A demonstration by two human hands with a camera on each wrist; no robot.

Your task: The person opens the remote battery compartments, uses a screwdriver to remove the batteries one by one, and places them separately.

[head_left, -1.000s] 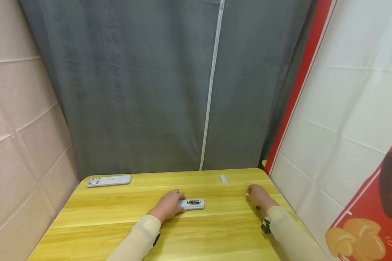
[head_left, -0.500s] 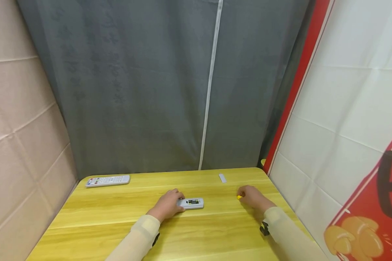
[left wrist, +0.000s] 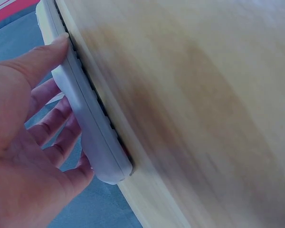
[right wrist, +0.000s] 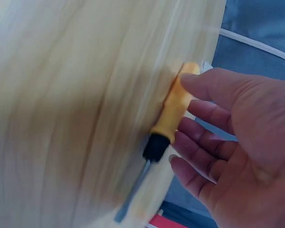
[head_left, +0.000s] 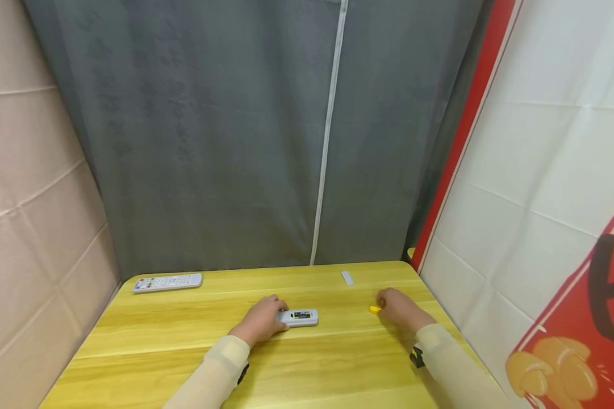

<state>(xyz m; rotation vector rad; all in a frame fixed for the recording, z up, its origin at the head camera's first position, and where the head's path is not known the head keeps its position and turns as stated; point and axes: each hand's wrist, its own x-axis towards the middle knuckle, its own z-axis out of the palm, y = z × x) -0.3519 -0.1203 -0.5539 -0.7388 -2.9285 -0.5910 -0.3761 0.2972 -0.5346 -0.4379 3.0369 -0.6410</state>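
Note:
My left hand (head_left: 261,320) grips one end of a grey-white remote control (head_left: 307,320), thumb on one long side and fingers on the other. The remote lies button side down on the table; its battery compartment (head_left: 302,315) is uncovered, with black-and-gold batteries inside. In the left wrist view, the remote (left wrist: 90,118) sits between thumb and fingers. My right hand (head_left: 401,309) is at the yellow screwdriver (head_left: 375,309), right of the remote. Seen from the right wrist, the thumb lies on the screwdriver's handle (right wrist: 175,107), with fingers on the far side, their tips partly hidden. Its metal shaft (right wrist: 133,192) points away from the fingers.
A small grey-white battery cover (head_left: 347,277) lies toward the table's back right. Another remote control (head_left: 167,282), buttons up, lies at the back left. The wooden table (head_left: 184,329) ends at a grey curtain (head_left: 225,142); white cloth panels (head_left: 511,227) flank it.
My right hand has moved left with the screwdriver, then shifted slightly back right, showing more of the yellow handle. The left hand and remote have stayed in place.

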